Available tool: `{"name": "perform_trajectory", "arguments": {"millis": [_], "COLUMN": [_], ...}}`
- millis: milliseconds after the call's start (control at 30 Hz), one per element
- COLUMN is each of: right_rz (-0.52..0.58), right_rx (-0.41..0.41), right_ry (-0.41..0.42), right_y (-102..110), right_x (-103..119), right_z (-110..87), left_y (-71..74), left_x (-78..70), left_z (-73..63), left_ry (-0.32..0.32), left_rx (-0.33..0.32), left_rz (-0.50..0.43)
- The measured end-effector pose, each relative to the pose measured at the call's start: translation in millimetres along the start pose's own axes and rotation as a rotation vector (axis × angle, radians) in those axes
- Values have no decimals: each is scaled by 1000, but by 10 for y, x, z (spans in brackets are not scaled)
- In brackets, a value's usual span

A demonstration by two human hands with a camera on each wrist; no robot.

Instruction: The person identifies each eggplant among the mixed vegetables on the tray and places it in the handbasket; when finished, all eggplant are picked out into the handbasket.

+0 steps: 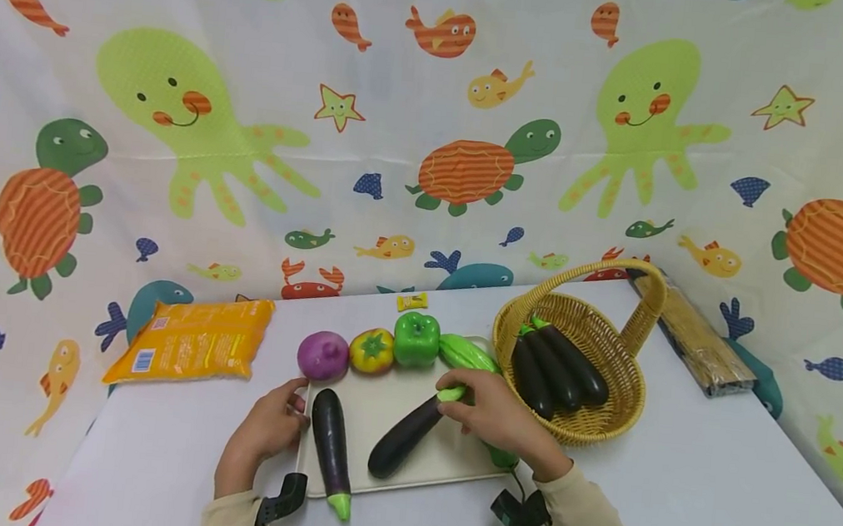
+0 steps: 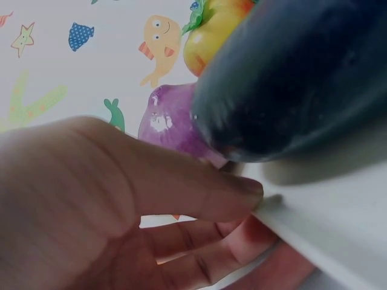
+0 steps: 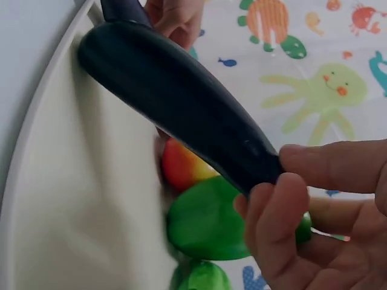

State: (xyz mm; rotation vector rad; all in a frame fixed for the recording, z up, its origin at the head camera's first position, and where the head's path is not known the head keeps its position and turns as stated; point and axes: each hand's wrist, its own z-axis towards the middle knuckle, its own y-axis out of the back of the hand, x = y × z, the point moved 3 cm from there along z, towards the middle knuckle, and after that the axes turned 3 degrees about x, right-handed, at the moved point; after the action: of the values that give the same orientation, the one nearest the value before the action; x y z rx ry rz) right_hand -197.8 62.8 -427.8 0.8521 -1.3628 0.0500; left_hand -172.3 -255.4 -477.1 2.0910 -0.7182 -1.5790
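Observation:
My right hand (image 1: 493, 410) pinches a dark eggplant (image 1: 406, 439) near its green stem, over the cream tray (image 1: 372, 392). In the right wrist view the eggplant (image 3: 181, 96) slants away from thumb and fingertips. At the tray's left edge, my left hand (image 1: 270, 425) grips the rim; the left wrist view shows the thumb above and fingers underneath. Another eggplant (image 1: 331, 439) lies at the tray's left side, its green stem over the front edge. Along the back are a purple onion-like vegetable (image 1: 323, 356), a yellow-red one (image 1: 372, 351), a green bell pepper (image 1: 416, 340) and a ridged green vegetable (image 1: 468, 352).
A wicker basket (image 1: 630, 407) with a tall handle holds several eggplants (image 1: 563, 367), right of the tray. An orange packet (image 1: 196, 339) lies at the left. A small yellow packet (image 1: 412, 301) sits behind, and a wrapped brown bundle (image 1: 697, 337) lies far right.

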Motion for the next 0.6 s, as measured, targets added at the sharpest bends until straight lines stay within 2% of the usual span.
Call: {"name": "perform_trajectory", "arguments": {"millis": [267, 500, 600], "right_rz": [30, -4, -15], "right_rx": [23, -90, -106], "right_ry": [38, 67, 82], "right_y": [50, -49, -86], "right_x": [16, 8, 7], "right_z": [-3, 29, 37], "left_y": [-1, -6, -6], "left_x": [-8, -14, -19], "left_z": [-2, -8, -11], "left_ry": [12, 20, 13], "left_rx": [1, 4, 1], "left_rz": [9, 10, 12]}}
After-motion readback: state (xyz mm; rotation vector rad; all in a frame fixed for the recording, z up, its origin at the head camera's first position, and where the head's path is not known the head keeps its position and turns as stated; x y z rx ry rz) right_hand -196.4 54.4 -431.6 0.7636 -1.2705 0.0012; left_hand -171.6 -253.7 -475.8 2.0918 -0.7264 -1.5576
